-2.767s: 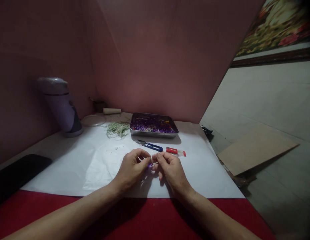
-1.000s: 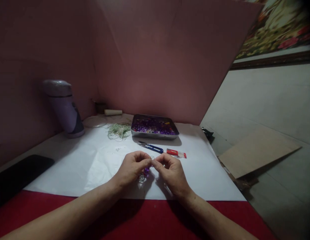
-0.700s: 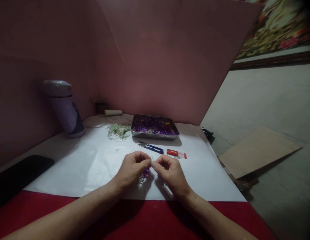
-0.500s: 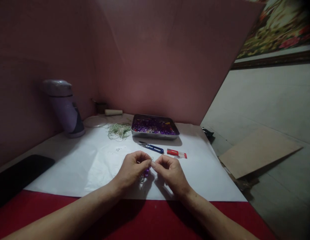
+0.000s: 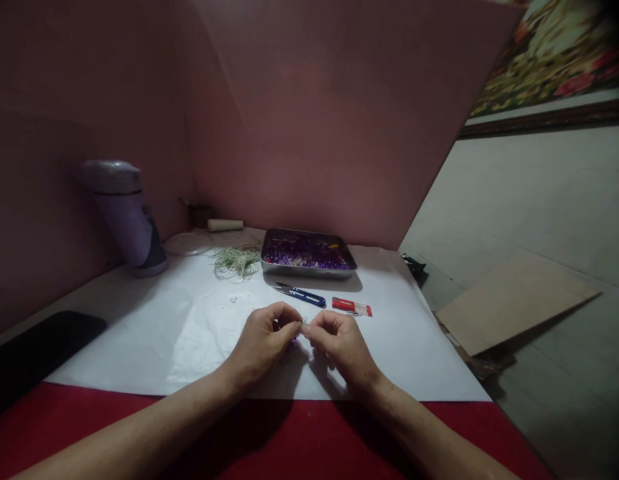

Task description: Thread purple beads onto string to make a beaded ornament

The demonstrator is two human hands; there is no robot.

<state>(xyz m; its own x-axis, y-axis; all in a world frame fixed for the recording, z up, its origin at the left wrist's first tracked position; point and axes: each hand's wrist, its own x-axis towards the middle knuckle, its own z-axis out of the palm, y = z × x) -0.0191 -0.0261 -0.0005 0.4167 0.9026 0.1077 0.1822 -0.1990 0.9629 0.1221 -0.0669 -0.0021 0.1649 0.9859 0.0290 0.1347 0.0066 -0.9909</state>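
My left hand [image 5: 267, 339] and my right hand [image 5: 342, 343] meet over the white paper [image 5: 209, 333], thumbs and forefingers pinched tip to tip. A tiny wire-like loop [image 5: 304, 320] shows at the fingertips; which hand grips it is too small to tell. Purple beads [image 5: 293, 340] show partly behind the fingers of my left hand, mostly hidden. Beyond my hands lie blue thread snips [image 5: 309, 297] and a red needle packet [image 5: 343, 305]. Behind these, a metal tray [image 5: 309, 271] holds many purple beads.
A tangle of pale green thread [image 5: 236, 262] lies left of the tray, near a cream spool [image 5: 226, 225]. A purple bottle [image 5: 132, 227] stands at the left, with a black phone-like object [image 5: 49, 350] closer. Red cloth [image 5: 309, 440] lines the front edge.
The beads below my left hand are now more hidden behind the fingers. Both hands stay pinched together in nearly the same place; the view has shifted slightly.
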